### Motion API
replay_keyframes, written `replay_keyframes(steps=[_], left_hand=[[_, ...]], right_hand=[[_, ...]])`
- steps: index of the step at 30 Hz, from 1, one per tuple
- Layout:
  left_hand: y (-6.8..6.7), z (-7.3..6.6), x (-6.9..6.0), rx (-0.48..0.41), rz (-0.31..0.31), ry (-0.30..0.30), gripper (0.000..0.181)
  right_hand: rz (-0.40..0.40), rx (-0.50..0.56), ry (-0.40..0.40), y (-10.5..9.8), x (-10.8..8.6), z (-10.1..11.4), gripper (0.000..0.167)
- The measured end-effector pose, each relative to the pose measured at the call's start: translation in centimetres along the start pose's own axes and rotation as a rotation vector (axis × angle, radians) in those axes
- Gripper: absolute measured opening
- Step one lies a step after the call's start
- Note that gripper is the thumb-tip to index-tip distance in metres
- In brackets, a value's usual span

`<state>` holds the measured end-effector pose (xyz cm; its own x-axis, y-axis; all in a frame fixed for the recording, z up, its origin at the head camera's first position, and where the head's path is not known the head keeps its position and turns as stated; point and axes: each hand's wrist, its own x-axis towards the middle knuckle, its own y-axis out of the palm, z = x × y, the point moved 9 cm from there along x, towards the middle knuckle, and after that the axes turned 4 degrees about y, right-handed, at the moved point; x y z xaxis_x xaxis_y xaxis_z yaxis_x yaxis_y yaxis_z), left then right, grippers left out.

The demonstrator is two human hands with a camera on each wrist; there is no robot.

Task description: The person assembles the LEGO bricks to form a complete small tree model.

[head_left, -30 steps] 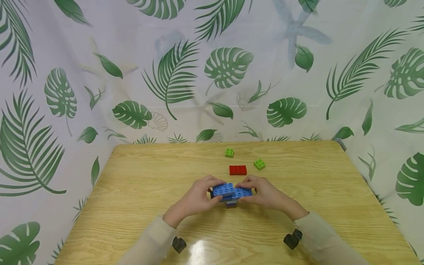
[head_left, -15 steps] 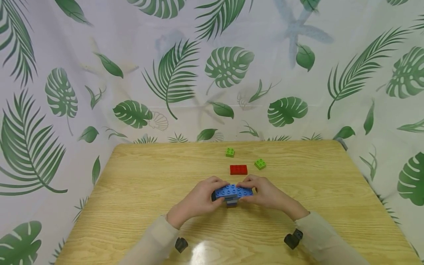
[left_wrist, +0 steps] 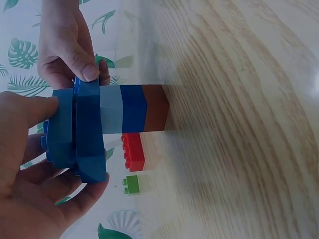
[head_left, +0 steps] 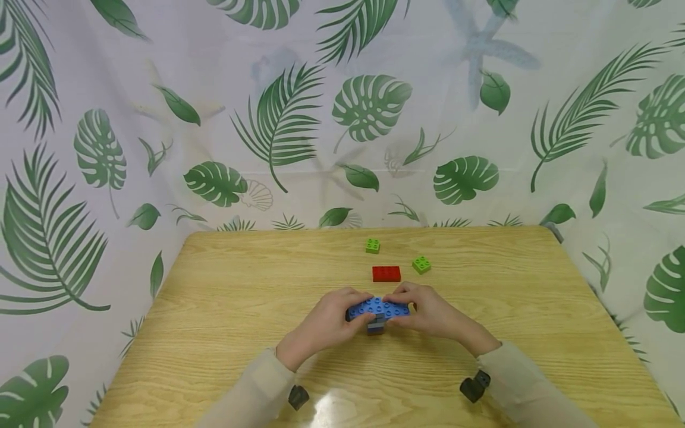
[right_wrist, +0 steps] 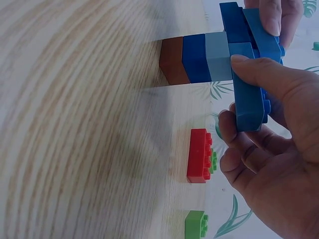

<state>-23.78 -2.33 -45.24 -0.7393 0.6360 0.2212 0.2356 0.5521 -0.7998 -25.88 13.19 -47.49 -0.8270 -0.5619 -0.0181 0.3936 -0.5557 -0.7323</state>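
Head view: I'm watching the left grip (head_left: 333, 319) drawn in around the upper blue brick (head_left: 367, 307) and the right grip (head_left: 429, 312) pinching the right-hand blue brick (head_left: 397, 310), both topping a stack on the worktop (head_left: 241, 291), a red brick (head_left: 386, 274) and two green bricks (head_left: 421, 265) lying behind. Left wrist: a pale blue brick (left_wrist: 111, 109), a dark blue brick (left_wrist: 133, 109) and a brown brick (left_wrist: 155, 108) are standing beneath. Right wrist: the right thumb is lying against its brick's side.

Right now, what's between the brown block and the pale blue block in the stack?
One dark blue block, touching both; it shows in the left and right wrist views.
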Motion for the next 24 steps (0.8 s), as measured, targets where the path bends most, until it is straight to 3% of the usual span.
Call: replay_keyframes(steps=[6, 24], left_hand=[[0.03, -0.05, 0.25, 0.018, 0.015, 0.0, 0.043], [-0.17, -0.7, 0.85, 0.207, 0.088, 0.029, 0.041]], right_hand=[[-0.001, -0.004, -0.011, 0.06, 0.02, -0.05, 0.048], [0.003, 0.004, 0.005, 0.23, 0.11, -0.43, 0.047]])
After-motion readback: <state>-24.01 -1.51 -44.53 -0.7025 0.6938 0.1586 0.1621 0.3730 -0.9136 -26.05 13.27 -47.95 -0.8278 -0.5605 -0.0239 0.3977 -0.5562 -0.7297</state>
